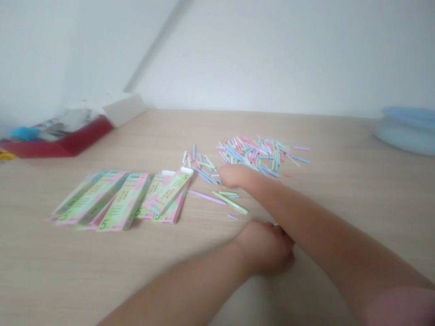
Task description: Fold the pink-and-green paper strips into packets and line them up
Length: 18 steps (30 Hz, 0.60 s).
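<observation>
Fingers of two hands, many sticks, several packets, one box

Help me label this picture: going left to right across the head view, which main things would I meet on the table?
Red box → pink-and-green packets → large pile of coloured sticks → pale blue object, too blurred to identify.

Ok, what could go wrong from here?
The right hand is right beside the loose coloured sticks, so it might scatter them. The right forearm passes very close to the left hand, so they could bump. The slim carton lying aslant over other cartons might slide if knocked.
</observation>
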### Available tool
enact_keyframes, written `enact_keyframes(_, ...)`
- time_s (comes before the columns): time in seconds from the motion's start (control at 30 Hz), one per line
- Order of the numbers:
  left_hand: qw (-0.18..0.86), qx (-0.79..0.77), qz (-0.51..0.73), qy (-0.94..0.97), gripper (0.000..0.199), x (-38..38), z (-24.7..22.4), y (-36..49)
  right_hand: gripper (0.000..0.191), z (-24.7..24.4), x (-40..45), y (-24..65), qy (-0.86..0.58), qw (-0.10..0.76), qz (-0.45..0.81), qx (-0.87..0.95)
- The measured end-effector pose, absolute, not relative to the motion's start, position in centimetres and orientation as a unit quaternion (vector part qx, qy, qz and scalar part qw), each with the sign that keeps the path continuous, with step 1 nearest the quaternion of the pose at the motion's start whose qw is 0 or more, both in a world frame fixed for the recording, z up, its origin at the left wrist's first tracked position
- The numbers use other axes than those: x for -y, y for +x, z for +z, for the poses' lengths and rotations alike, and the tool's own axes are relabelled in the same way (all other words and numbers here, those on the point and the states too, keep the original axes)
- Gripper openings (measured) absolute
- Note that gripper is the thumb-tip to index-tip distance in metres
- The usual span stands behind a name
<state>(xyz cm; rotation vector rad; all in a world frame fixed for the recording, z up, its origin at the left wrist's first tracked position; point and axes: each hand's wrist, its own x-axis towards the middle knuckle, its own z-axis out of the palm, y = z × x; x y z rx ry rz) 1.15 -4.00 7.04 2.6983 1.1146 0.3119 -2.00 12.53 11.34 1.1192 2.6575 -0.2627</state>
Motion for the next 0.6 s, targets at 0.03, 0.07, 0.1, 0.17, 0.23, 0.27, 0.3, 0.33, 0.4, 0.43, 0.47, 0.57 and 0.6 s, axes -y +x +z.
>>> enact_keyframes(0.03,0.105,-0.378,0.103,0.914,0.028,4.0,7.0,1.2,0.021,11.3,-12.5,-2.1,0.388,0.120,-0.098,-0.909)
enact_keyframes(0.07,0.108,-0.377,0.100,0.914,0.028,3.9,7.0,1.2,0.021,11.4,-12.6,-2.1,0.393,0.114,-0.106,-0.906)
enact_keyframes(0.1,0.110,-0.376,0.096,0.915,0.028,3.9,7.0,1.2,0.021,11.5,-12.7,-2.1,0.400,0.103,-0.115,-0.904)
enact_keyframes(0.17,0.110,-0.374,0.089,0.917,0.027,3.9,7.1,1.1,0.022,11.9,-13.0,-1.4,0.418,0.066,-0.131,-0.896)
enact_keyframes(0.23,0.102,-0.372,0.094,0.918,0.027,4.0,7.1,1.0,0.025,12.6,-13.4,-0.1,0.441,0.014,-0.151,-0.885)
enact_keyframes(0.27,0.096,-0.375,0.108,0.916,0.028,4.0,7.1,0.9,0.026,13.1,-13.4,0.9,0.452,-0.013,-0.165,-0.877)
enact_keyframes(0.3,0.090,-0.384,0.130,0.910,0.029,4.2,7.0,0.8,0.027,13.5,-13.2,2.1,0.460,-0.036,-0.184,-0.868)
enact_keyframes(0.33,0.086,-0.396,0.160,0.900,0.030,4.3,6.9,0.7,0.027,13.9,-12.8,3.5,0.466,-0.055,-0.209,-0.858)
enact_keyframes(0.4,0.083,-0.414,0.240,0.874,0.030,4.5,6.7,0.6,0.032,14.3,-11.1,6.8,0.469,-0.075,-0.268,-0.838)
enact_keyframes(0.43,0.086,-0.418,0.285,0.859,0.028,4.6,6.5,0.5,0.034,14.2,-9.8,8.6,0.466,-0.081,-0.301,-0.828)
enact_keyframes(0.47,0.092,-0.418,0.329,0.842,0.027,4.7,6.2,0.5,0.037,14.0,-8.4,10.5,0.465,-0.087,-0.329,-0.818)
enact_keyframes(0.57,0.123,-0.442,0.420,0.783,0.028,4.7,5.7,0.3,0.040,12.5,-3.7,15.5,0.418,-0.166,-0.578,-0.681)
enact_keyframes(0.6,0.137,-0.462,0.424,0.767,0.030,4.7,5.7,0.3,0.040,11.8,-2.3,16.7,0.411,-0.171,-0.638,-0.629)
